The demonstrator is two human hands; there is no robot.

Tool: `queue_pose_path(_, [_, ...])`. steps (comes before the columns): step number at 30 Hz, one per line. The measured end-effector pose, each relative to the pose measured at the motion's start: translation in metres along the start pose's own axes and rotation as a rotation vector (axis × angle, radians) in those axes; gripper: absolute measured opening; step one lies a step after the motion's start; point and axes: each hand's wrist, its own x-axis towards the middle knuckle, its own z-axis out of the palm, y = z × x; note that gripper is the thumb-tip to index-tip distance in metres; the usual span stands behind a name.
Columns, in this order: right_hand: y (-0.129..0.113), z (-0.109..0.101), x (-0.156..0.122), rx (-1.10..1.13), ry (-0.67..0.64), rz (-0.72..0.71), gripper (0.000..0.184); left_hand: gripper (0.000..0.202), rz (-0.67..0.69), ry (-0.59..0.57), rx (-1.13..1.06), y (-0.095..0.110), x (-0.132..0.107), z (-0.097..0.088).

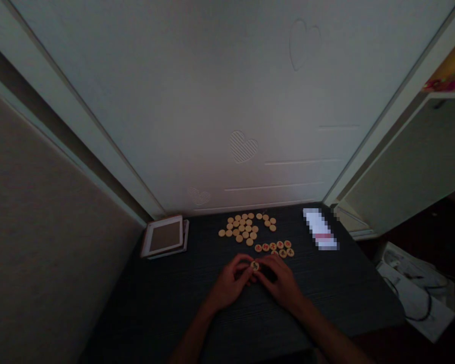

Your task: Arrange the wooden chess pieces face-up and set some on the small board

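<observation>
Between my two hands, a round wooden xiangqi piece (255, 266) with a dark character faces up toward me. My left hand (233, 283) pinches it from the left, and my right hand (279, 282) grips it from the right, just above the dark table. Beyond my right hand lie two short rows of pieces (279, 245) with red characters, the nearer row partly hidden by that hand. Farther back, a loose cluster of several plain-faced pieces (242, 227) lies flat, with a smaller group (267, 222) at its right.
A framed, tablet-like flat item (167, 236) rests on another at the table's (163, 293) back left. A blurred-out bright rectangle (320, 228) lies at the back right. A white panel with heart patterns (242, 146) rises behind. Right of the table stands a white box with cables (417, 293).
</observation>
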Motion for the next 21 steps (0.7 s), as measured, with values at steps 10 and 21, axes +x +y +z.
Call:
queue_pose_path(10, [-0.004, -0.0015, 0.0037, 0.054, 0.002, 0.044, 0.024, 0.028, 0.009, 0.036, 0.052, -0.0019, 0.0014, 0.0011])
queue_pose_path(21, [-0.0027, -0.0045, 0.0064, 0.191, -0.007, 0.275, 0.011, 0.031, -0.006, 0.012, 0.149, 0.0026, -0.0004, 0.0014])
